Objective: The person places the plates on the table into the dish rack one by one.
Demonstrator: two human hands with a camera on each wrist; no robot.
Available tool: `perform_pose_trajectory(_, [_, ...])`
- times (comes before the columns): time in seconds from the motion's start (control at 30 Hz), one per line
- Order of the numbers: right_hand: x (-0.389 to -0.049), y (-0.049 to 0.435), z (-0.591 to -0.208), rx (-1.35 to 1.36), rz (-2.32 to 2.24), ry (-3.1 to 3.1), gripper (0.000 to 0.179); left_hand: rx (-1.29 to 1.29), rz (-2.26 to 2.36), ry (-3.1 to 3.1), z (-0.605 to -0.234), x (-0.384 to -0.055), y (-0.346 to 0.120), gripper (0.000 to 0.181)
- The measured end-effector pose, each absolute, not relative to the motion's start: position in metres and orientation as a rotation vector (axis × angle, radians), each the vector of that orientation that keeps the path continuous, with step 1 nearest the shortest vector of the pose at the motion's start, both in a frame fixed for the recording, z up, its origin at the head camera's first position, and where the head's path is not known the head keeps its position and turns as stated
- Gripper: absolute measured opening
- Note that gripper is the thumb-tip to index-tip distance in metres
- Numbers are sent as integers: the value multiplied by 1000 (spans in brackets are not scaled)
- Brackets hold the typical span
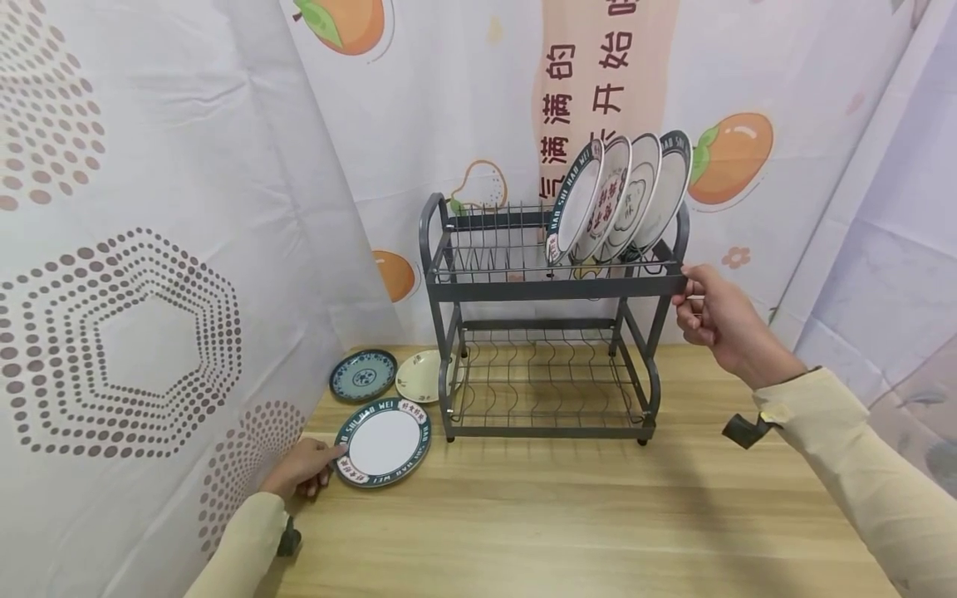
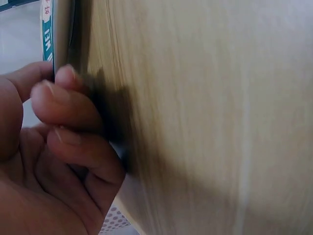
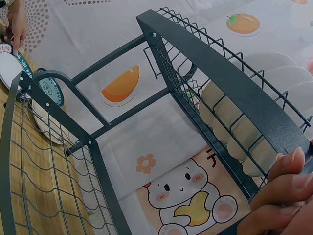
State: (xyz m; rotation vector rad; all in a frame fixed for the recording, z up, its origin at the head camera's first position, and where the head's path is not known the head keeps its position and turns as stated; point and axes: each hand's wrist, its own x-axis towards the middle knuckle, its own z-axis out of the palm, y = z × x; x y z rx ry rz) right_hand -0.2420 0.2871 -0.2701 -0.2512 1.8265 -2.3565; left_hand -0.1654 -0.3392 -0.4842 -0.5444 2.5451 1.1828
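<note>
My left hand (image 1: pixel 302 465) pinches the left edge of a white plate with a dark green lettered rim (image 1: pixel 385 443), thumb on top and fingers curled beneath. In the left wrist view those fingers (image 2: pixel 73 110) sit close to the table, by the plate's edge. My right hand (image 1: pixel 714 320) grips the front right corner of a dark grey two-tier dish rack (image 1: pixel 557 288). Several plates (image 1: pixel 579 199) stand tilted on edge at the right of the upper tier. The lower tier (image 1: pixel 553 432) holds nothing.
Behind the held plate lie a blue patterned plate (image 1: pixel 363 375) and a cream plate (image 1: pixel 420 378), the latter partly behind the rack's left leg. Printed curtains (image 1: pixel 463 100) hang close behind the rack and along both sides of the wooden table (image 1: pixel 538 515).
</note>
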Motion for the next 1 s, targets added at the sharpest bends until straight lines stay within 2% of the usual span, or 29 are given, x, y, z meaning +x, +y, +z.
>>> perform_pose_trajectory(0.3, [-241,288,-272,-254,-2354,1842,41,-481,1240,2499,-488,-165,-341,41])
perform_pose_trajectory(0.6, [-242,287,-273,-270,-2343,1842,40,-326,1393,2357,-492,-163,-356,33])
perform_pose_trajectory(0.83, [-242,286,-272,-278,-2343,1852,40,-157,1611,2119,-491,-159,-368,42])
perform_pose_trajectory(1.0, [-242,287,-272,-284,-2346,1852,41,-107,1687,2065,-490,-155,-370,41])
